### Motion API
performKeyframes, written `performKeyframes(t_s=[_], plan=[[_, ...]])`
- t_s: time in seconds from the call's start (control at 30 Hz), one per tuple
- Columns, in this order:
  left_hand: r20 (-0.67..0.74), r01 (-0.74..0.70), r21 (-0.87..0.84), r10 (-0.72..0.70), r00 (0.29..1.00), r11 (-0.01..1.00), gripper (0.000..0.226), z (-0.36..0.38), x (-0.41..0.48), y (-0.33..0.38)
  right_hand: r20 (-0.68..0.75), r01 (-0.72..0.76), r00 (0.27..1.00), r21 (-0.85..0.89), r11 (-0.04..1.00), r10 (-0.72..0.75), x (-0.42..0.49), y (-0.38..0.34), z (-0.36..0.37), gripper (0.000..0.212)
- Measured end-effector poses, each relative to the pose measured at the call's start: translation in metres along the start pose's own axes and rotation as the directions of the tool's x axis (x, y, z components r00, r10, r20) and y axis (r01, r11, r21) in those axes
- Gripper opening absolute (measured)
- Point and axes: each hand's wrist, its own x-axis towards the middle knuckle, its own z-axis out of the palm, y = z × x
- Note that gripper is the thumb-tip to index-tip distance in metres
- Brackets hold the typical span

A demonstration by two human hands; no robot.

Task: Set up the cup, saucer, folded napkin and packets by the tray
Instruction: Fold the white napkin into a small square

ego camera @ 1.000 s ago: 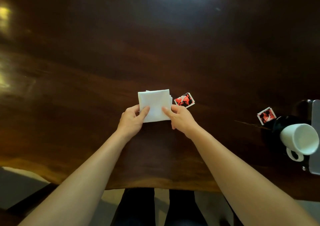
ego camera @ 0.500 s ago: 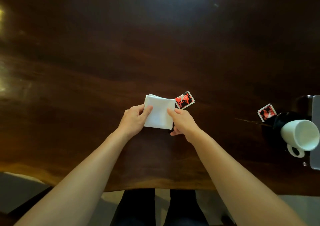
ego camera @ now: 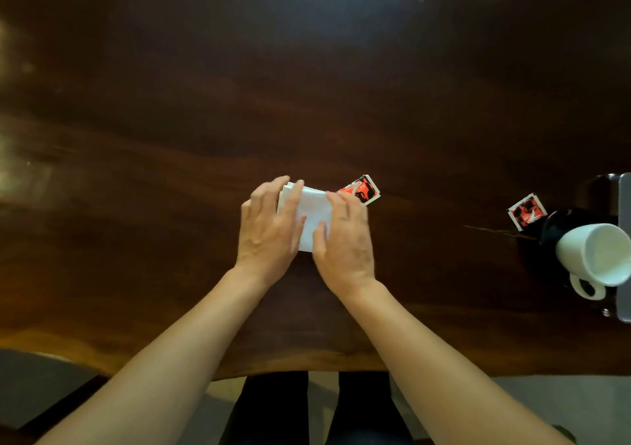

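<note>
A white folded napkin (ego camera: 313, 213) lies on the dark wooden table (ego camera: 170, 171) in the middle of the view. My left hand (ego camera: 269, 229) lies flat over its left side and my right hand (ego camera: 345, 236) over its right side, both holding it. A red and black packet (ego camera: 363, 190) lies just beyond my right hand's fingertips. A second such packet (ego camera: 526, 210) lies at the right. Beside it a white cup (ego camera: 596, 256) rests tilted on a black saucer (ego camera: 560, 226), its handle toward me.
A grey tray edge (ego camera: 625, 249) shows at the far right border, right behind the cup. The table's front edge runs below my forearms, with my dark-trousered legs under it.
Both hands have slid forward over the napkin, from pinching its near edge to covering its sides. The napkin looks narrower and turned slightly.
</note>
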Motion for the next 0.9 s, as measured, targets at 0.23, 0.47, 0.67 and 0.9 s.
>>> performKeyframes(t_s=[0.23, 0.47, 0.67, 0.9], plan=[[0.321, -0.200, 0.082, 0.164, 0.933, 0.976, 0.063, 0.027, 0.007, -0.024, 0.304, 0.212, 0.942, -0.197, 0.957, -0.146, 0.007, 0.010, 0.045, 0.059], [0.328, -0.160, 0.113, 0.115, 0.938, 0.981, 0.072, 0.038, 0.008, -0.030, 0.329, 0.187, 0.941, -0.307, 0.933, -0.080, 0.011, 0.026, 0.052, 0.069], [0.360, -0.142, 0.135, 0.085, 0.929, 0.981, 0.067, 0.039, 0.010, -0.026, 0.349, 0.139, 0.937, -0.366, 0.920, -0.003, 0.007, 0.036, 0.042, 0.079], [0.586, -0.104, 0.075, 0.040, 0.810, 0.992, 0.067, 0.013, 0.023, -0.020, 0.528, 0.171, 0.848, -0.337, 0.926, 0.036, 0.019, 0.029, 0.015, 0.083]])
